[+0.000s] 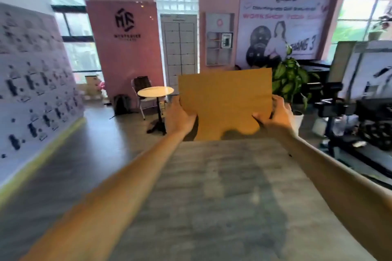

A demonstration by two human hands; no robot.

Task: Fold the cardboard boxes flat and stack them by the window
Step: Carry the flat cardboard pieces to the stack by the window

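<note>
Two bare forearms reach forward from the bottom corners of the view, over a grey, blurred floor (222, 186). They meet at a flat brown cardboard sheet (226, 99), held upright in the air at arm's length, its broad face toward the camera. The left hand (180, 115) grips the sheet's left edge low down: the thumb lies across the near face, and the other fingers go behind the board and are hidden. The right hand (273, 113) grips the right edge at about the same height, thumb pressed on the near face near the lower right corner, fingers curled round the edge to the back. So the cardboard sits pinched between thumb and fingers on each side, with its top half rising clear above both hands and its lower edge dipping below them.

Beyond the board stands a small round white-topped table on a black pedestal (156, 92), with a metal-framed folding chair (141, 91) just behind it. A leafy green potted plant (290, 78) shows past the sheet's right edge. A pink wall panel with a black logo (125, 25) is at the back, windows (79, 48) to its left, and a large printed banner (282, 25) to the right. Motion blur softens the whole scene.
</note>
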